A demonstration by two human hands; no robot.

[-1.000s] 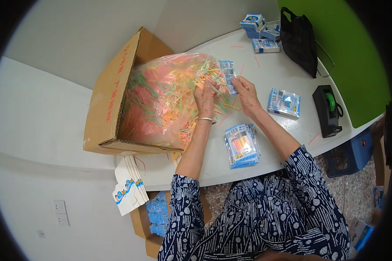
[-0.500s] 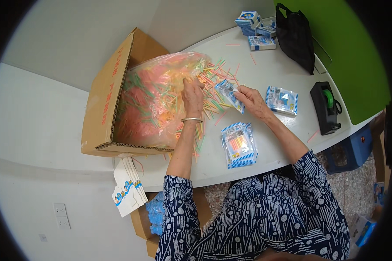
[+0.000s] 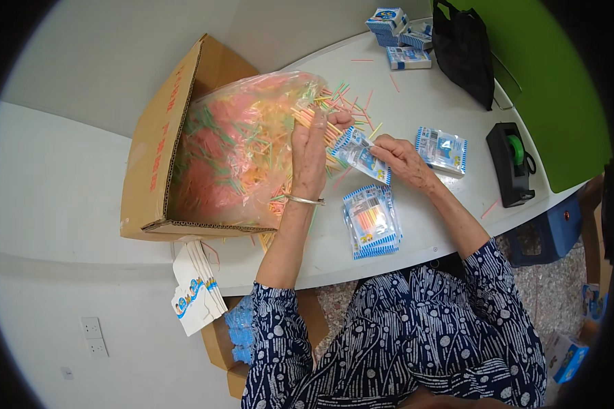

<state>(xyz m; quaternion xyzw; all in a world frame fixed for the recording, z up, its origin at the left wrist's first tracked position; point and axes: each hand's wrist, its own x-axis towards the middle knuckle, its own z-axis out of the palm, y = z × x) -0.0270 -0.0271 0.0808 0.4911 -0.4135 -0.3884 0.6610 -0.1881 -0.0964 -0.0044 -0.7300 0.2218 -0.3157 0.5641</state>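
Packing step, filling: left hand point(image 3: 312, 140) pinches a bundle of coloured sticks point(image 3: 307, 114), right hand point(image 3: 402, 155) grips small blue-edged packet point(image 3: 359, 153) just beside; next, sticks need aligning with packet mouth.

both forearms come up from the lower edge, sleeved to about the elbow in dark patterned cloth, bare beyond that. the left forearm runs nearly straight up the view, a thin bangle at its wrist. the left hand point(image 3: 310, 151) is raised edge-on, fingers stretched upward and held close together, thumb side turned toward the right hand. the right forearm slants up and to the left. the right hand point(image 3: 404, 159) lies lower, knuckles up, fingers curled in a pinch at its left end, just beside the left hand.
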